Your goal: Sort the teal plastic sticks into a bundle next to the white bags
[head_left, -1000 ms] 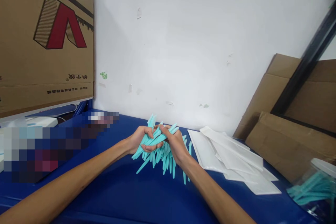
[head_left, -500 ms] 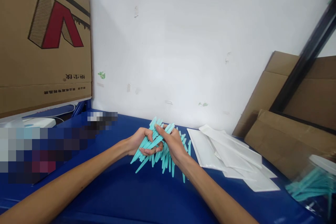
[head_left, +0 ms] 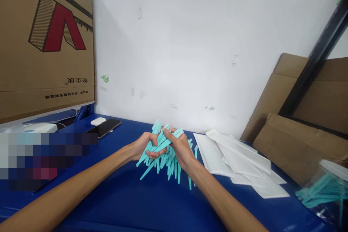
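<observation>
Slim turquoise plastic sticks (head_left: 160,147), tapered at one end and paler at the other, are bunched between my two hands in the head view. My left hand (head_left: 143,145) is closed around a bundle of them, its fingers curled underneath. My right hand (head_left: 182,149) grips several sticks at their upper ends, thumb on top, touching the left hand's bundle. Under and behind my hands lies a loose pile of the same sticks (head_left: 171,168), partly hidden by the right hand and wrist. Their exact kind is too small to tell.
White flat packets (head_left: 244,159) overlap on the blue table (head_left: 141,203) to the right. A clear jar (head_left: 324,192) holds more sticks. Cardboard (head_left: 296,145) leans behind it. A phone (head_left: 106,127), a white case (head_left: 98,121) and a large carton (head_left: 62,69) are at left.
The sticks in my hands have shifted slightly, their upper ends spreading a little. Both hands stay nearly in place. The phone and white case now show unblurred at left.
</observation>
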`<action>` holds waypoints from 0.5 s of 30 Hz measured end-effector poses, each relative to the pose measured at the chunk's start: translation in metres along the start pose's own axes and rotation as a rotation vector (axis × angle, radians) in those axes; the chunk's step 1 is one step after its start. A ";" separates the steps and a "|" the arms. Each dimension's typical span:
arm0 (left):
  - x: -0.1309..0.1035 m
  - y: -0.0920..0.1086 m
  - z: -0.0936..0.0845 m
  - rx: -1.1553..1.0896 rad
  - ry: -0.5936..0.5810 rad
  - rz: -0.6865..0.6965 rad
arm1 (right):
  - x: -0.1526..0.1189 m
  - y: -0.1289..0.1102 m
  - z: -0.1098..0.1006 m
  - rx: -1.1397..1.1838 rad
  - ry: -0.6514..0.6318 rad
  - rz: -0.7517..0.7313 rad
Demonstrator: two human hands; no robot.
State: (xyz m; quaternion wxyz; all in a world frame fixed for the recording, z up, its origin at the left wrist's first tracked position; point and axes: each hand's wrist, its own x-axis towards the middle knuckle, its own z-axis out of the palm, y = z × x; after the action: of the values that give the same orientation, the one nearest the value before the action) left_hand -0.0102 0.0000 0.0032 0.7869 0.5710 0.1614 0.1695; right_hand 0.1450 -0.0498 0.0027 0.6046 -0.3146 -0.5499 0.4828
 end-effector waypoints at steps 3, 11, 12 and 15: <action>0.000 0.000 0.000 0.042 -0.011 -0.009 | 0.001 0.001 0.000 0.013 0.015 -0.001; -0.001 -0.001 0.000 -0.001 -0.040 0.062 | 0.001 -0.002 0.001 0.004 -0.005 -0.009; -0.001 -0.001 -0.001 -0.015 -0.048 0.069 | 0.001 -0.002 0.001 0.004 -0.003 -0.011; -0.001 -0.003 -0.003 -0.036 -0.057 0.075 | 0.001 -0.002 0.001 0.004 -0.006 -0.022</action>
State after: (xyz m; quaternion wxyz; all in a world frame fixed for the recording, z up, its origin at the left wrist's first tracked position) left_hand -0.0122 0.0016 -0.0010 0.7945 0.5669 0.1141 0.1854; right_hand 0.1445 -0.0501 0.0051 0.6088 -0.3060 -0.5540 0.4783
